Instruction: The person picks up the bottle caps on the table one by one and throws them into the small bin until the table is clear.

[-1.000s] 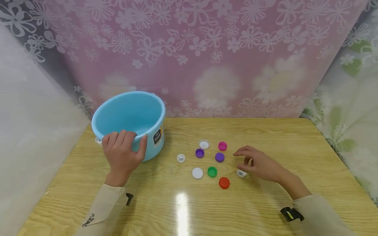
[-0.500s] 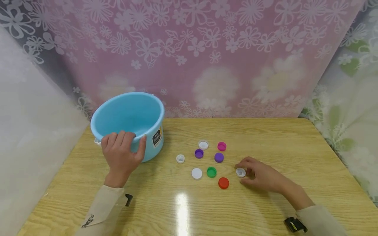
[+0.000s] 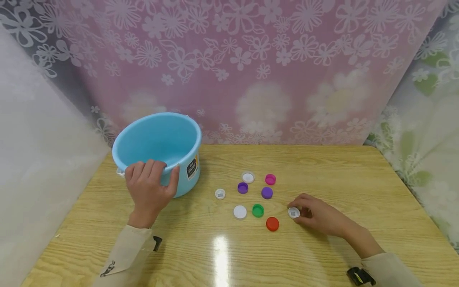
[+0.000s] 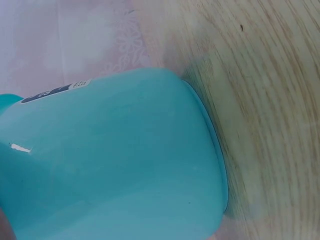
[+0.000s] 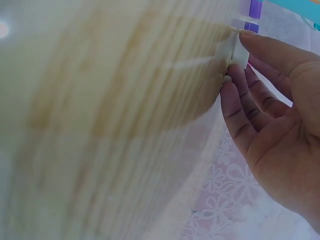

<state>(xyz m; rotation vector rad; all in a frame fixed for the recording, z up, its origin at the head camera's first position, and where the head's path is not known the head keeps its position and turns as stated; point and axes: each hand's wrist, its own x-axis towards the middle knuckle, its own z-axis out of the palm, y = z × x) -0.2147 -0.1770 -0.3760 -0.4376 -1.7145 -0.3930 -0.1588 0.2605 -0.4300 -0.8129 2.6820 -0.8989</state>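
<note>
I'm watching the right hand [image 3: 320, 215] pinching a small white cap with a printed mark [image 3: 294, 213] between thumb and fingertips, its marked face turning up toward the head camera. The cap is round, so no long axis is counting here; what I'm reading is that it's sitting right at the tips, on the hand's left side, with a finger bearing on its far edge and the thumb on its near one. The right wrist view is showing it nearly edge-on and blurred, so I'm not able to tell whether it's touching the table [image 3: 333, 167].

The left hand [image 3: 148, 183] is gripping the near rim of the blue bucket [image 3: 183, 179], fingers curling over the edge and thumb lying along the outside. That bucket is standing well apart, to the left and farther back, its mouth facing up. The loose caps are lying between: the red cap [image 3: 272, 224] is sitting nearest the pinch, the green cap [image 3: 257, 210] just beyond it.
</note>
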